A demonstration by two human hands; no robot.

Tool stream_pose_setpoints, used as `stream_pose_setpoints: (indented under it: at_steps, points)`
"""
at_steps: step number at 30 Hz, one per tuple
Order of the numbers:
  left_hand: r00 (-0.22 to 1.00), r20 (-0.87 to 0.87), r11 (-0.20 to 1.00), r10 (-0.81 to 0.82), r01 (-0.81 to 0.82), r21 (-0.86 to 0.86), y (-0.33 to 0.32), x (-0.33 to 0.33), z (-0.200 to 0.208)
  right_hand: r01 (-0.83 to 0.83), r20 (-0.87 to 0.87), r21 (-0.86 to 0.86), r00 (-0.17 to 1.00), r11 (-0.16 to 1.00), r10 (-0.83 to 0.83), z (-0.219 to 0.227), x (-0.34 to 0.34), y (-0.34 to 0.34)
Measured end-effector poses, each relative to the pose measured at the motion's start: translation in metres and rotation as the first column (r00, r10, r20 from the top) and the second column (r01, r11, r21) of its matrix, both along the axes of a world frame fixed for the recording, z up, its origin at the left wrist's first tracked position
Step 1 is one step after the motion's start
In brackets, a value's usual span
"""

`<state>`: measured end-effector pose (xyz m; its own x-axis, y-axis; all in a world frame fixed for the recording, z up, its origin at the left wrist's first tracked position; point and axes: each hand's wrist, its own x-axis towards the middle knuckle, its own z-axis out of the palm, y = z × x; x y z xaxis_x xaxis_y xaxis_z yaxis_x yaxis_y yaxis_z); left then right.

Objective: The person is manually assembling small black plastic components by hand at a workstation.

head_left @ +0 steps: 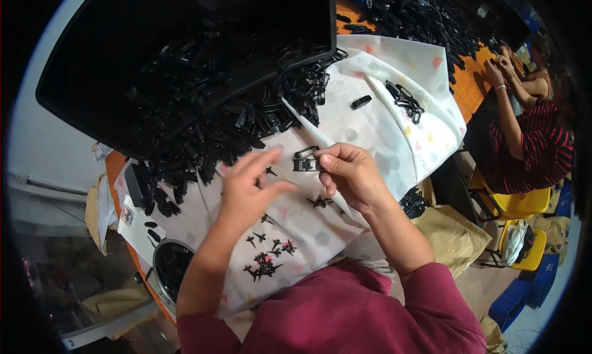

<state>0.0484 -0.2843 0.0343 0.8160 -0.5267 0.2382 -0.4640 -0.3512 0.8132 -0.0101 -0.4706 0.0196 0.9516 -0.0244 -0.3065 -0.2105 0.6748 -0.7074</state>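
My right hand [353, 172] pinches a small black plastic clip-like part [304, 163] between thumb and fingers, above the patterned white cloth [320, 237]. The part has a frame with openings and points toward my left hand. Just left of it my left hand [248, 184] is open, thumb and fingers apart, with nothing visible in it. Beneath the hands lie small dark pin-like pieces [265, 266] in a loose cluster, and a few more pieces [320, 202] sit near my right wrist. What my right fingers cover of the part is hidden.
A large black tub [185, 46] lies tipped at the far left, a heap of black parts [246, 117] spilling from it. More parts [404, 101] rest on the cloth's right. A round dark container [174, 264] stands at the left edge. Another person [524, 132] sits at the right.
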Motion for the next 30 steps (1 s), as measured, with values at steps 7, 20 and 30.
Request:
stream_pose_setpoints:
  at_steps: [7,20,30]
  points:
    - [0.910,-0.412,0.917,-0.047,-0.124,-0.380,-0.017,-0.026,-0.010,0.094,0.091,-0.209,0.993,0.973,-0.077,0.009,-0.007,0.018]
    - [0.466,-0.884,0.618,0.036,-0.706,-0.347,0.023,0.038,-0.061,0.253,0.180,-0.931,0.945,-0.263,0.273,-0.092,0.044,0.006]
    - [0.870,0.168,0.620,0.465,-0.454,0.640,-0.046,0.098,-0.052,0.124,0.150,-0.962,0.985,0.242,0.090,-0.064,0.033,0.016]
